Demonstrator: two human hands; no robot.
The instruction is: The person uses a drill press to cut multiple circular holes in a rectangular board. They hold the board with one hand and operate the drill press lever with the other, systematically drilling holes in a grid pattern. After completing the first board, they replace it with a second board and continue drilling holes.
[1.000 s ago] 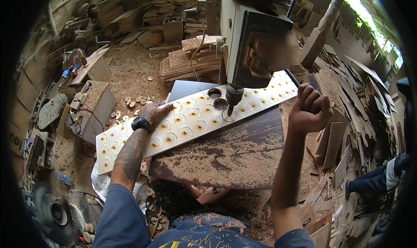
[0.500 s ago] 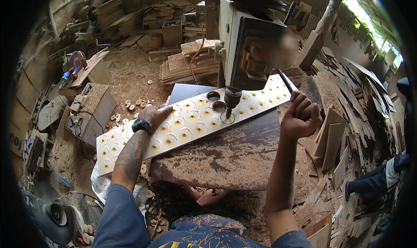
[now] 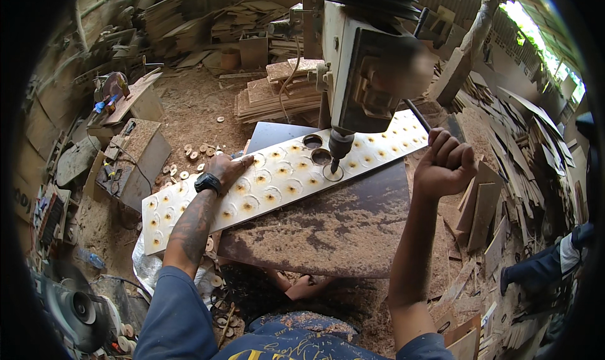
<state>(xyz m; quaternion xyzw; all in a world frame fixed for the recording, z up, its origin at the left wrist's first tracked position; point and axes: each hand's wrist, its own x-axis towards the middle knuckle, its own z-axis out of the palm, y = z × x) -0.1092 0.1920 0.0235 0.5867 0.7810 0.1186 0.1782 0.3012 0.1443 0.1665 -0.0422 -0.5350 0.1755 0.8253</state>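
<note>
A long white board (image 3: 277,177) lies slantwise on a dark table (image 3: 315,227) dusted with wood chips. Rows of round scored circles with brown-burnt centres cover it, and two dark round holes show near its far edge. My left hand (image 3: 225,171), a watch on its wrist, grips the board's far edge left of the middle; its fingertips are partly hidden. The drill press (image 3: 362,76) stands over the board, its chuck and bit (image 3: 339,150) down at a ring-shaped cut. My right hand (image 3: 444,161) is closed round the end of the dark feed lever (image 3: 416,115).
Stacked wood panels (image 3: 277,95) lie behind the table. Small wooden discs (image 3: 194,154) are scattered on the chip-covered floor at left. A wooden box (image 3: 142,161) stands left, scrap boards (image 3: 498,133) crowd the right, and another person's leg (image 3: 535,265) shows at lower right.
My right hand has shifted slightly right with the lever, and the chuck looks a little lower. My left hand stays on the board. The whole view has shifted slightly.
</note>
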